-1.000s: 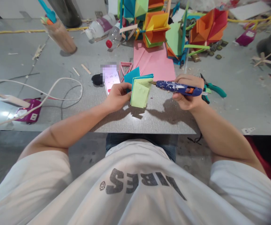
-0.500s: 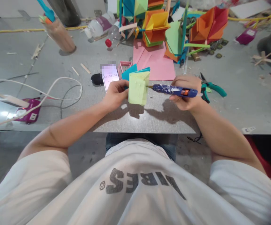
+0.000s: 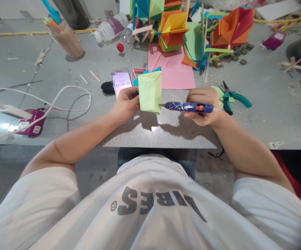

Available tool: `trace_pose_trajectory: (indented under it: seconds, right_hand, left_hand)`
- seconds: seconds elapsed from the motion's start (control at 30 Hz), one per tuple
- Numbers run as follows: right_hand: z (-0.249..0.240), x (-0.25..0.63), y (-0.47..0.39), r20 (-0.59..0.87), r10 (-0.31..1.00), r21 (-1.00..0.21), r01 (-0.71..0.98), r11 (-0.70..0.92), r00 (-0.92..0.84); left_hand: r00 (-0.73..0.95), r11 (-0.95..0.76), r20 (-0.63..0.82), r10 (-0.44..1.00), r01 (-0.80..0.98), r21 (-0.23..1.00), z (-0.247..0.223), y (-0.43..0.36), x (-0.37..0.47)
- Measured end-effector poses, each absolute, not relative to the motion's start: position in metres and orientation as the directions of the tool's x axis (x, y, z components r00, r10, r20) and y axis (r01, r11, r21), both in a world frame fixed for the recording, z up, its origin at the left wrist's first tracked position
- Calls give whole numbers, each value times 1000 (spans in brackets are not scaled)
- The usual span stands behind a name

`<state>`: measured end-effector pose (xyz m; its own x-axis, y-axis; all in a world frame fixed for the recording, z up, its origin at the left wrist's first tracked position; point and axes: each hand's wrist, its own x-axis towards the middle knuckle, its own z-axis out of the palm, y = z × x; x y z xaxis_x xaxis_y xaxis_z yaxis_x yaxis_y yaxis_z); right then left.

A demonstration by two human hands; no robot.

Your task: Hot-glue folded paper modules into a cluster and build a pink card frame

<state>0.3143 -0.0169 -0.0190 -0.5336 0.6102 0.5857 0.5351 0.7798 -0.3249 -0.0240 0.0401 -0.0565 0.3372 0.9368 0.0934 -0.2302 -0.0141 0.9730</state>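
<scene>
My left hand [image 3: 127, 103] pinches the left edge of a folded paper piece [image 3: 149, 91], pale green in front with blue paper showing behind its top. Faint lines of what looks like glue run over the green face. In my right hand [image 3: 202, 99] is a blue hot glue gun [image 3: 176, 106] with an orange switch, its body smeared with white. The brass nozzle points left, at the lower right edge of the green paper; I cannot tell if it touches. Both hands are above the table near its front edge.
Green-handled pliers [image 3: 236, 99] lie right of my right hand. A phone [image 3: 122, 82] lies behind my left hand, beside pink paper [image 3: 178, 74]. Colourful folded-paper lanterns [image 3: 172, 27], plastic bottles [image 3: 111, 27] and a brown cup [image 3: 68, 41] stand or lie farther back. White cable [image 3: 69, 86] loops at left.
The green paper piece has tilted and shifted slightly up and left. The glue gun has moved left and a little toward me, its nozzle now lower along the paper's right edge.
</scene>
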Motion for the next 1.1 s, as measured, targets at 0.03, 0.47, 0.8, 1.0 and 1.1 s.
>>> trace_pose_trajectory:
  seconds: [0.03, 0.47, 0.8, 1.0, 1.1]
  right_hand:
    - [-19, 315, -17, 562, 626, -333, 545, 770, -541]
    - [-23, 294, -23, 689, 443, -331, 295, 896, -573]
    - [-23, 290, -26, 662, 471, -328, 339, 882, -583]
    - [-27, 297, -26, 532, 592, -389, 447, 806, -605]
    - [-28, 300, -25, 484, 644, -397, 508, 765, -592]
  left_hand:
    - [327, -1, 81, 941, -238, 971, -55, 40, -23]
    - [338, 114, -23, 941, -252, 961, -44, 32, -20]
    - [381, 142, -58, 923, -195, 971, -44, 23, -16]
    - [406, 145, -51, 912, -206, 968, -44, 22, -15]
    - [397, 156, -58, 916, -219, 963, -44, 24, -15]
